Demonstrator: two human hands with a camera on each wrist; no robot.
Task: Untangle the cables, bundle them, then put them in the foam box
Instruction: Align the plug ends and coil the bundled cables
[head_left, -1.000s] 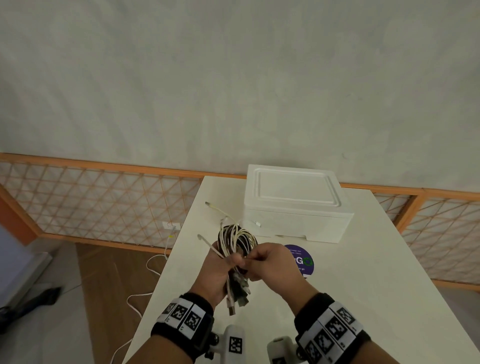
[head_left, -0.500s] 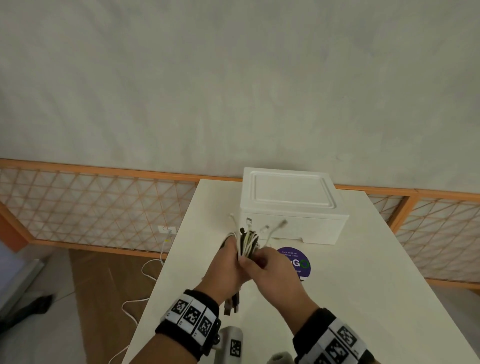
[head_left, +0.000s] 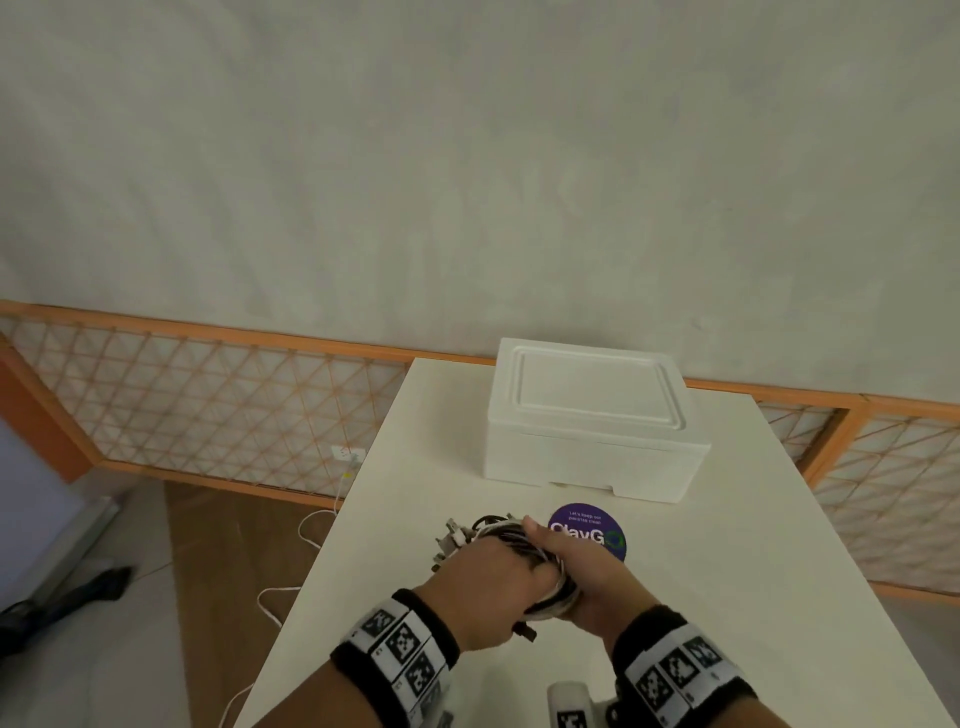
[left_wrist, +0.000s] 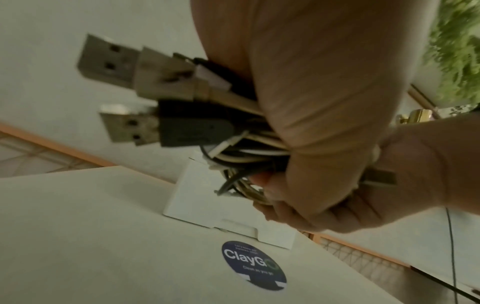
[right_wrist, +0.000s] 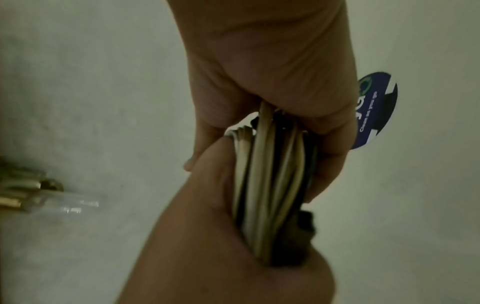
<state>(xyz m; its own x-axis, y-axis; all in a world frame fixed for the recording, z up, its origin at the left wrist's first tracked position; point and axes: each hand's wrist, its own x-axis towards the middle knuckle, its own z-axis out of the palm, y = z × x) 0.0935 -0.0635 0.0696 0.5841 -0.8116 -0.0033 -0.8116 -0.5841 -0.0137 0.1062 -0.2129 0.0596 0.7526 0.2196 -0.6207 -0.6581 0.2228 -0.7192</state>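
White and black cables, gathered into one coil, sit clamped between the left hand and right hand, both curled round it above the near table — bundling looks nearly done. Beyond, the foam box remains lidded — opening and stowing remain.

My head camera looks forward and down over the tabletop toward the wall. Both wrist cameras sit very close under the hands; the left one faces the foam box. All three share the round sticker.
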